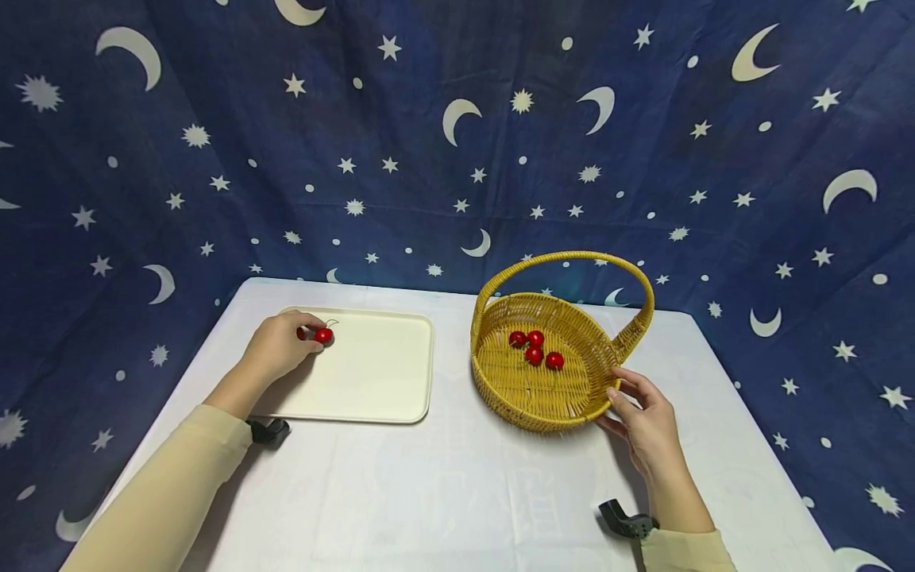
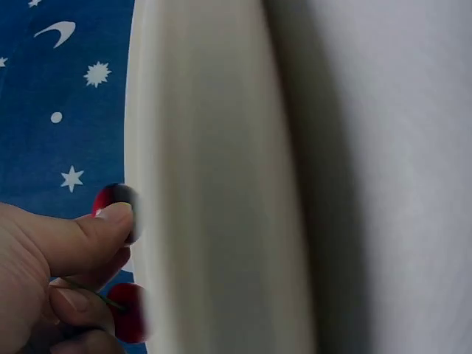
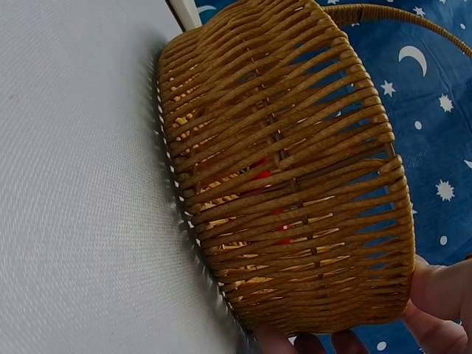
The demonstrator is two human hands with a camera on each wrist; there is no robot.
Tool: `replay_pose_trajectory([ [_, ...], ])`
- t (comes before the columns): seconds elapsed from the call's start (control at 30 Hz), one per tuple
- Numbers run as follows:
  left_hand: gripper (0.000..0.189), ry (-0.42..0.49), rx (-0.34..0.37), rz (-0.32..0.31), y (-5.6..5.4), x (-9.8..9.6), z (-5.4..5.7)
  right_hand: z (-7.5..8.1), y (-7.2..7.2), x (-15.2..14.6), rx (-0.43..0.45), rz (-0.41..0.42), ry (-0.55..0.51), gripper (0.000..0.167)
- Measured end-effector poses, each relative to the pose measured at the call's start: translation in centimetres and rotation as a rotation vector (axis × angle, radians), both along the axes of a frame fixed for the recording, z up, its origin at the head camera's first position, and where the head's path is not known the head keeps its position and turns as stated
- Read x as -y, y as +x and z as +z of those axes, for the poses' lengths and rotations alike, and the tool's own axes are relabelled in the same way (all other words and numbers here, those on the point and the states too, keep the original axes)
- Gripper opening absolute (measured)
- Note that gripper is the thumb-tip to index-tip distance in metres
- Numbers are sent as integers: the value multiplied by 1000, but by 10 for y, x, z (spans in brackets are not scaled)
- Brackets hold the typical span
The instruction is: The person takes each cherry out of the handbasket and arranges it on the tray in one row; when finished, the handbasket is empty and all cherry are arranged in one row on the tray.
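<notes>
My left hand (image 1: 282,345) is over the left part of a cream tray (image 1: 379,365), pinching red cherries. One cherry (image 1: 324,335) shows at the fingertips, and a second is partly hidden by the fingers. In the left wrist view the thumb presses on one cherry (image 2: 110,195), and another cherry (image 2: 129,313) with a green stem lies by the fingers; the tray's edge hides part of both. My right hand (image 1: 646,421) grips the right rim of a yellow wicker basket (image 1: 500,401), thumb on top and fingers outside. Several cherries (image 1: 534,355) lie on the basket's floor.
Tray and basket stand apart on a white-covered table (image 1: 400,492). The basket's tall arched handle (image 1: 565,256) rises above its rim. A dark blue curtain (image 1: 429,222) with moons and stars hangs behind and at both sides.
</notes>
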State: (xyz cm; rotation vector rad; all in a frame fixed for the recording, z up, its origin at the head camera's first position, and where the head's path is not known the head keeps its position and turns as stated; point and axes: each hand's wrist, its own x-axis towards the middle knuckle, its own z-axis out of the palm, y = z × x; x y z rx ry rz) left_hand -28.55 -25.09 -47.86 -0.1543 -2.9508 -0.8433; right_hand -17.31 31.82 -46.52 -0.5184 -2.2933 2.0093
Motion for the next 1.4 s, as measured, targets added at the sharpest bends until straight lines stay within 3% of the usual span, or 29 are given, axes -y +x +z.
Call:
replay_pose_trajectory([
  [0.5,44,6,4,-2,2,10,4,0,0,1,-6,1,-5,51],
  [0.63,48,-9,5,0,4,10,14,0,0,2,-2,-1,-6,50],
  [0.8,46,1,-18,-18,9,2,33,0,0,2,11,-3,0,50],
  [0.97,42,25,-70,-97,19,-24,51,1,1,1,-1,2,-3,50],
  [1.2,43,124,-101,-229,38,-79,74,1,1,1,-7,8,-13,50],
  [1.4,44,108,-127,-391,57,-132,77,0,0,0,-1,8,-4,50],
])
